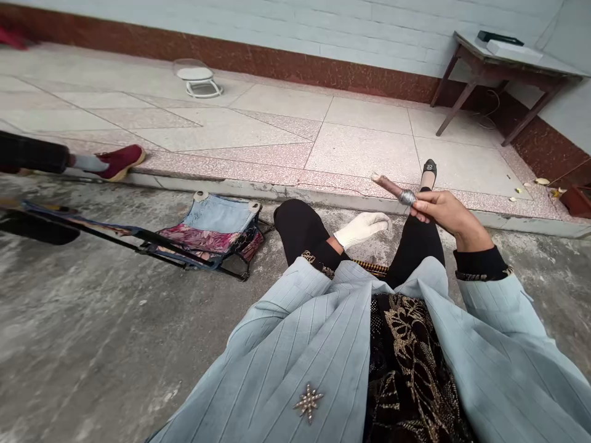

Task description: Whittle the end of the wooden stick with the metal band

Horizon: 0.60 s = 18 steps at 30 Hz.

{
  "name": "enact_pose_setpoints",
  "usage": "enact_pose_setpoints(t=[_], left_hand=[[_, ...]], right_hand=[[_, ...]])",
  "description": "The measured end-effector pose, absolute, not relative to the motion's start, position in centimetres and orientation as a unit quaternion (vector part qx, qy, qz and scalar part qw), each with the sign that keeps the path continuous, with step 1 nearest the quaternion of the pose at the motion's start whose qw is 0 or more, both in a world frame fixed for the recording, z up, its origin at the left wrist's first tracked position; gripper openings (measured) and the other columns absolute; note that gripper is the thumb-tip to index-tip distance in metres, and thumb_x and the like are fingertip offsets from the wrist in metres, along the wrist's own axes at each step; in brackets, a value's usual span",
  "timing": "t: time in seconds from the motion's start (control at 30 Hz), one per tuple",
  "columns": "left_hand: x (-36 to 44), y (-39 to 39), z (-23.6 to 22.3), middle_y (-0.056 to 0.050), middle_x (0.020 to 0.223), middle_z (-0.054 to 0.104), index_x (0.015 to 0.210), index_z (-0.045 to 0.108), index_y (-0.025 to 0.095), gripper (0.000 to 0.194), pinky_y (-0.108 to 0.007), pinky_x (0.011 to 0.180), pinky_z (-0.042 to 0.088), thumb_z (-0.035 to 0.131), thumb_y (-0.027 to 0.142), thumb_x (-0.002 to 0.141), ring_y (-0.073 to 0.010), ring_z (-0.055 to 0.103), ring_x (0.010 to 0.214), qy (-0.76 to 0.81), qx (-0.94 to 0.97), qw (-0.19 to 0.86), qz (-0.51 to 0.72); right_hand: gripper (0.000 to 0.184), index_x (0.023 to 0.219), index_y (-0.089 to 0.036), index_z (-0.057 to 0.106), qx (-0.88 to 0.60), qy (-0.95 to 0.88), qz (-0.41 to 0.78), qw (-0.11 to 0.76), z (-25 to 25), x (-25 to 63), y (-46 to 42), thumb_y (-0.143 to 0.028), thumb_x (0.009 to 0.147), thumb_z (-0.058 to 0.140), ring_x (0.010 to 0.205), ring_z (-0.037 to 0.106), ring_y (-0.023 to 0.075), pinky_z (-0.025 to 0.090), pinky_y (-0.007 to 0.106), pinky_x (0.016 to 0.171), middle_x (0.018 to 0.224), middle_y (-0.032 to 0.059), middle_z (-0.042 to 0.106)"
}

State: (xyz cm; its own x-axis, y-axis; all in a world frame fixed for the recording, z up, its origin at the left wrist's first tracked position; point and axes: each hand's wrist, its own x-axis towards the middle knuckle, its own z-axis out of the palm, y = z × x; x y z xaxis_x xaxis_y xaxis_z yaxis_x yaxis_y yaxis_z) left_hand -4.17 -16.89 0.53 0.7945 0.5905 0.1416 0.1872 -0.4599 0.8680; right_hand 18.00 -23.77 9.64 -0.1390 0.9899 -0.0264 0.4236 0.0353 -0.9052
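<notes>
My right hand (436, 212) is bare and grips a short brown stick (390, 186) between thumb and fingers. Silver wire (407, 197) is wound in a thick coil around the stick, close to my fingertips. The stick's pale far end points up and to the left, over the step edge. My left hand (362, 230), in a white knit glove, is held between my knees with its fingers stretched out and nothing visible in it. A small gap separates it from the stick. Below it, part of a black and yellow woven thing (372, 268) shows between my legs.
To my left stands a folding chair (221, 215) with a denim and floral seat. Another person's red shoe (120, 162) rests on the raised tiled step (258, 184). A white stool (198, 77) and a wooden table (521, 61) stand near the wall.
</notes>
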Motion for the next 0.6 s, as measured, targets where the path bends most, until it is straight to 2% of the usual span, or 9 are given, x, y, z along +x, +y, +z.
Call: enact_pose_setpoints(t=[0.13, 0.27, 0.4, 0.5, 0.6], left_hand=[[-4.4, -16.0, 0.1, -0.004, 0.105, 0.073, 0.106, 0.070, 0.016, 0.029, -0.029, 0.091, 0.048, 0.046, 0.030, 0.096, -0.0169, 0.065, 0.098, 0.233, 0.884, 0.357, 0.190], [-4.3, -15.0, 0.7, -0.007, 0.114, 0.072, 0.117, 0.068, 0.017, 0.034, -0.032, 0.094, 0.047, 0.044, 0.032, 0.098, -0.0190, 0.065, 0.105, 0.218, 0.939, 0.224, 0.145], [-3.8, -13.8, 3.2, -0.007, 0.113, 0.072, 0.113, 0.071, 0.018, 0.031, -0.031, 0.091, 0.047, 0.048, 0.031, 0.097, -0.0202, 0.066, 0.103, 0.180, 0.966, 0.146, 0.116], [-3.4, -12.1, 5.2, -0.006, 0.105, 0.072, 0.107, 0.072, 0.018, 0.029, -0.030, 0.087, 0.047, 0.050, 0.031, 0.094, -0.0188, 0.066, 0.096, 0.171, 0.964, 0.162, 0.121], [-3.0, -10.5, 5.4, -0.005, 0.096, 0.072, 0.101, 0.072, 0.014, 0.026, -0.028, 0.086, 0.047, 0.054, 0.029, 0.090, -0.0162, 0.064, 0.091, 0.130, 0.939, 0.288, 0.134]], right_hand=[[0.032, 0.075, -0.015, 0.064, -0.602, -0.606, 0.368, 0.367, 8.7, 17.8, -21.4, -0.044, 0.086, 0.061, 0.054, 0.047, 0.0109, 0.037, 0.027, 0.054, 0.066, 0.0039, 0.058], [0.024, 0.077, -0.014, 0.067, -0.706, -0.636, 0.215, 0.227, 7.0, 18.1, -19.4, -0.033, 0.088, 0.058, 0.060, 0.054, 0.0156, 0.034, 0.030, 0.058, 0.067, 0.0064, 0.060], [0.024, 0.084, -0.015, 0.071, -0.720, -0.682, 0.104, 0.079, 6.5, 18.3, -19.1, -0.031, 0.091, 0.055, 0.077, 0.061, 0.0225, 0.032, 0.031, 0.063, 0.076, 0.0106, 0.064], [0.022, 0.082, -0.015, 0.072, -0.683, -0.715, 0.151, -0.004, 7.2, 18.8, -19.8, -0.028, 0.090, 0.056, 0.070, 0.059, 0.0192, 0.033, 0.030, 0.062, 0.074, 0.0094, 0.065], [0.021, 0.081, -0.016, 0.072, -0.562, -0.754, 0.339, -0.028, 8.8, 19.4, -21.3, -0.029, 0.088, 0.058, 0.058, 0.053, 0.0126, 0.036, 0.028, 0.059, 0.066, 0.0034, 0.063]])
